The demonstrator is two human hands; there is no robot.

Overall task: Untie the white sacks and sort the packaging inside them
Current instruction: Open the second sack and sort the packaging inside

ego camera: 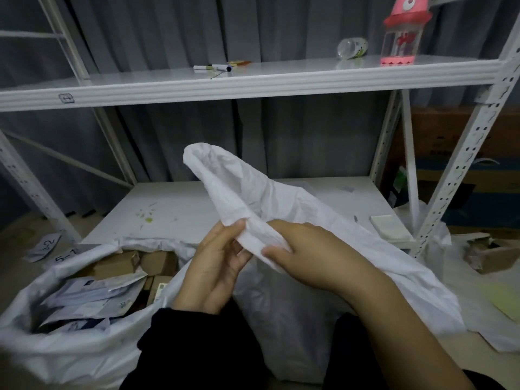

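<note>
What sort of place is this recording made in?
Most likely a parcel storeroom or sorting area: white slotted-metal shelving, an open white sack full of cardboard boxes and mailers, and numbered paper labels lying nearby.

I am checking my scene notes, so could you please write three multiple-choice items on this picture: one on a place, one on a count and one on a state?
1. Where does the pink bottle stand?
A. On the upper shelf
B. On the floor
C. Inside a sack

2. How many hands grip the held white sack?
A. None
B. One
C. Two

3. What state is the sack at lower left in?
A. Tied shut
B. Open
C. Folded flat

Answers:
1 A, it stands near the shelf's right end.
2 C, the left hand and the right hand both grip its gathered neck.
3 B, cardboard boxes and mailers show through its mouth.
</note>
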